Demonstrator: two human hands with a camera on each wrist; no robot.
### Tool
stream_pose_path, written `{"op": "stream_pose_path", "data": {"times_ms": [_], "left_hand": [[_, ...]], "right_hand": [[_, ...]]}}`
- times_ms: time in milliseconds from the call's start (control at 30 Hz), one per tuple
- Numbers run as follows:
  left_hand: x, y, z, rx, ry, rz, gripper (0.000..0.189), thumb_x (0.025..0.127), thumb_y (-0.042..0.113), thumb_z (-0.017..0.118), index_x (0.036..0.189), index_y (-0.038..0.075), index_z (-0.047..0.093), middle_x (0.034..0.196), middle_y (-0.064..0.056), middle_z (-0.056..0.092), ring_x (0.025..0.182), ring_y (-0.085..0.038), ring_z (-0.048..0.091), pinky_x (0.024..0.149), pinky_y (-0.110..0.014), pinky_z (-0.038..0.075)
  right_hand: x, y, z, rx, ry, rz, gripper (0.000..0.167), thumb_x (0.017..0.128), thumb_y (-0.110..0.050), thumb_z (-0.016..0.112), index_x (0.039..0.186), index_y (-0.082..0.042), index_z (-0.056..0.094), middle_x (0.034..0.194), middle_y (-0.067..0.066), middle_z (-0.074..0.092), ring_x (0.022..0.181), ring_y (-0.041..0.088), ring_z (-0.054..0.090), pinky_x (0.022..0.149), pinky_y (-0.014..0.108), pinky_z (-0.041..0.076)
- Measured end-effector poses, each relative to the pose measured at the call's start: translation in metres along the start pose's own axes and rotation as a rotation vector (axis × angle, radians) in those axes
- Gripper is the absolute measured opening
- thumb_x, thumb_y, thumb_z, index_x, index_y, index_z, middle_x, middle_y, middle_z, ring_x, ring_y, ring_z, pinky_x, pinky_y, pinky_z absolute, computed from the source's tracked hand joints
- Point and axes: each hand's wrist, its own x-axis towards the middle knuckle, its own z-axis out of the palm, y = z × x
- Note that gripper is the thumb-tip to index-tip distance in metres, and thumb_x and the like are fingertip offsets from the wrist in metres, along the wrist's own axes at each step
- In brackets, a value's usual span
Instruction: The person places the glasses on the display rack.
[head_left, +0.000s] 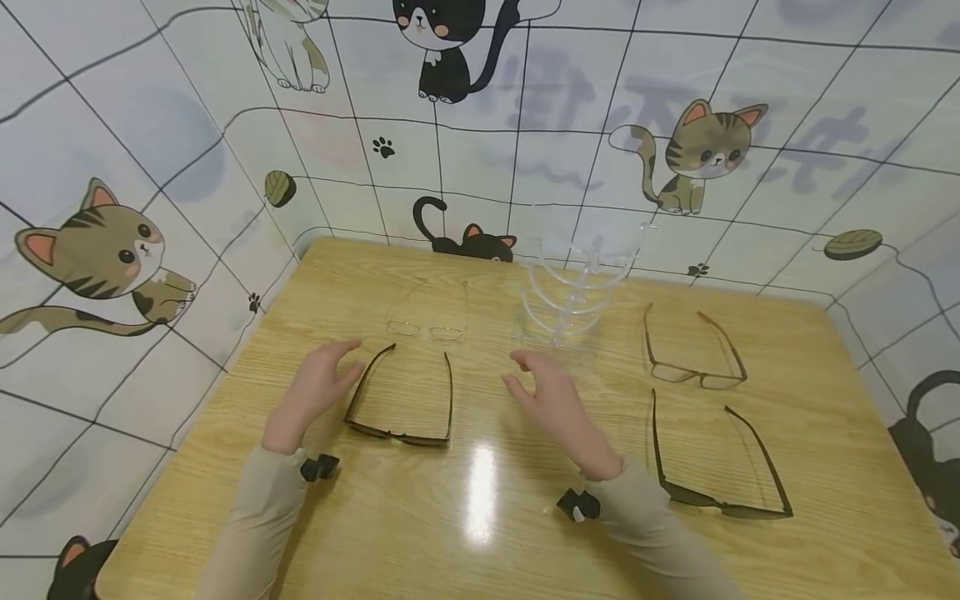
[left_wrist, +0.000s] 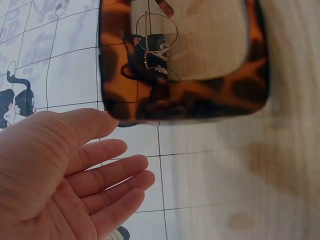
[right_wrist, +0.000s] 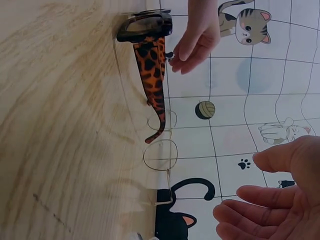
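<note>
In the head view a pair of tortoiseshell glasses point(head_left: 397, 435) lies with its temples unfolded, tips toward the wall. My left hand point(head_left: 311, 392) is at its left temple, fingers apart and gently bent, holding nothing. The left wrist view has the mottled brown front point(left_wrist: 185, 102) close up, just past my thumb. My right hand point(head_left: 555, 404) hovers over the table between the glasses and a clear display stand point(head_left: 572, 310), thumb and fingers spread with nothing between them. Behind the tortoiseshell pair, thin wire-rimmed glasses point(head_left: 403, 328) lie unfolded, their round lenses also visible in the right wrist view.
On the right lie brown-framed glasses point(head_left: 671, 372) and, nearer, dark sunglasses point(head_left: 690, 495), both unfolded. The transparent stand is at the back of the wooden table point(head_left: 420, 533). A cat-patterned wall covering point(head_left: 465, 158) rises along the back and sides.
</note>
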Motion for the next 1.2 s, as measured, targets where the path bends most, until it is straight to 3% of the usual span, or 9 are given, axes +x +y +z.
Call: {"op": "stream_pose_path", "data": {"times_ms": [400, 533, 667, 900, 1200], "left_hand": [[-0.011, -0.008, 0.005, -0.027, -0.003, -0.008, 0.031, 0.088, 0.003, 0.063, 0.113, -0.015, 0.059, 0.105, -0.029, 0.063, 0.095, -0.041, 0.061, 0.082, -0.052, 0.050], [-0.013, -0.010, 0.007, -0.046, -0.005, -0.012, 0.027, 0.088, 0.003, 0.064, 0.109, -0.014, 0.062, 0.098, -0.026, 0.066, 0.087, -0.036, 0.063, 0.078, -0.049, 0.052], [-0.015, -0.011, 0.011, -0.050, 0.002, -0.012, 0.024, 0.087, 0.004, 0.065, 0.105, -0.012, 0.064, 0.090, -0.021, 0.068, 0.080, -0.032, 0.065, 0.074, -0.047, 0.053], [-0.016, -0.011, 0.015, -0.108, -0.023, -0.036, 0.020, 0.087, 0.005, 0.065, 0.100, -0.010, 0.066, 0.084, -0.016, 0.068, 0.074, -0.028, 0.064, 0.069, -0.042, 0.055], [-0.017, -0.011, 0.018, -0.118, -0.015, -0.030, 0.018, 0.084, 0.003, 0.068, 0.098, -0.008, 0.068, 0.075, -0.009, 0.067, 0.067, -0.020, 0.061, 0.061, -0.035, 0.053]], "right_hand": [[0.002, -0.014, 0.040, 0.081, -0.170, 0.043, 0.027, 0.089, -0.013, 0.065, 0.109, 0.005, 0.062, 0.105, 0.017, 0.065, 0.093, 0.028, 0.061, 0.079, 0.040, 0.053], [0.003, -0.014, 0.054, 0.094, -0.190, 0.015, 0.025, 0.088, -0.012, 0.065, 0.106, 0.005, 0.063, 0.101, 0.016, 0.066, 0.089, 0.026, 0.062, 0.076, 0.038, 0.054], [0.005, -0.019, 0.060, 0.136, -0.223, 0.043, 0.023, 0.089, -0.012, 0.064, 0.103, 0.005, 0.065, 0.097, 0.015, 0.066, 0.086, 0.025, 0.062, 0.074, 0.036, 0.054], [0.006, -0.018, 0.070, 0.211, -0.239, 0.047, 0.019, 0.089, -0.011, 0.065, 0.099, 0.005, 0.064, 0.083, 0.009, 0.067, 0.073, 0.018, 0.063, 0.065, 0.022, 0.053], [0.005, -0.011, 0.077, 0.280, -0.257, 0.132, 0.014, 0.087, -0.009, 0.067, 0.092, 0.003, 0.064, 0.077, 0.007, 0.065, 0.065, 0.013, 0.059, 0.057, 0.019, 0.050]]}}
